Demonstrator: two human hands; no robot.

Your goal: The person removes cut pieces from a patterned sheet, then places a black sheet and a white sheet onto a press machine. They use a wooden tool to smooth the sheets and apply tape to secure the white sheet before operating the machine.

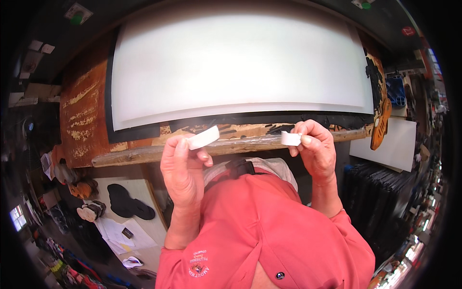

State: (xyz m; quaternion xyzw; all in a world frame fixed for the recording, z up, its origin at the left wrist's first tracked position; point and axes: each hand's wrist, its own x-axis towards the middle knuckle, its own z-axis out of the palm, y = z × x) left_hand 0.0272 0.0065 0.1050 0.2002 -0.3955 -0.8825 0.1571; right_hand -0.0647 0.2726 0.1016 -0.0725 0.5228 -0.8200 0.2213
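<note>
Between thumb and fingers, my left hand point(182, 169) pinches one end of a flat white strip point(204, 138), which points up and to the right. My right hand point(314, 148) holds a second white strip point(290, 138), bent into a curl. The two strips are apart, both raised in front of the worktable's worn wooden front edge point(249, 145). Beyond them a large white sheet point(242, 68) covers much of the table, with black sheet material point(133, 133) showing under its edges. What the strips are made of I cannot tell.
Black offcuts point(227, 130) lie along the table's front. An orange sole-shaped piece point(381, 124) hangs at the right edge. On a side table at left are black sole-shaped pieces point(126, 202) and papers point(122, 233). A black stack point(377, 195) stands at right. Green buttons point(77, 18) sit on the machine beam above.
</note>
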